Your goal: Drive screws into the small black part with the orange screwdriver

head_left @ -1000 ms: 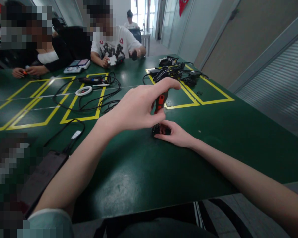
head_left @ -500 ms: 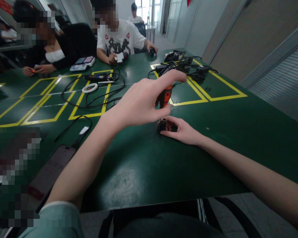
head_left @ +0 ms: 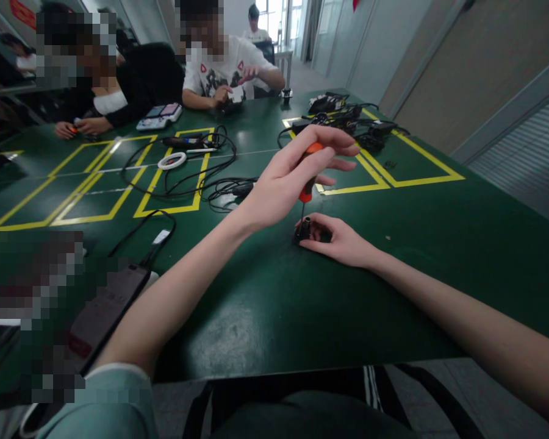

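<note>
My left hand (head_left: 293, 174) is closed round the orange-and-black handle of a screwdriver (head_left: 306, 192), with the thumb across it and several fingers stretched out beyond. The tool stands nearly upright, and its thin shaft reaches down to a small black part (head_left: 303, 230) on the table. Whether the tip sits in a screw is too small to see. Low on the tabletop, my right hand (head_left: 338, 239) pinches that black part from the right side, thumb in front and fingers behind. A short tube-like piece sticks up from the part.
On the green table (head_left: 238, 305) are yellow tape outlines, a looped black cable (head_left: 167, 194), a white ring (head_left: 171, 161) and a phone (head_left: 107, 305) at left. Tangled black cables (head_left: 348, 119) lie at far right. Two people (head_left: 229, 67) sit across, handling small items.
My left thumb has swung forward across the screwdriver handle and the fingers have shifted round it. My right hand stays on the black part. A person opposite has lifted a hand off a black object.
</note>
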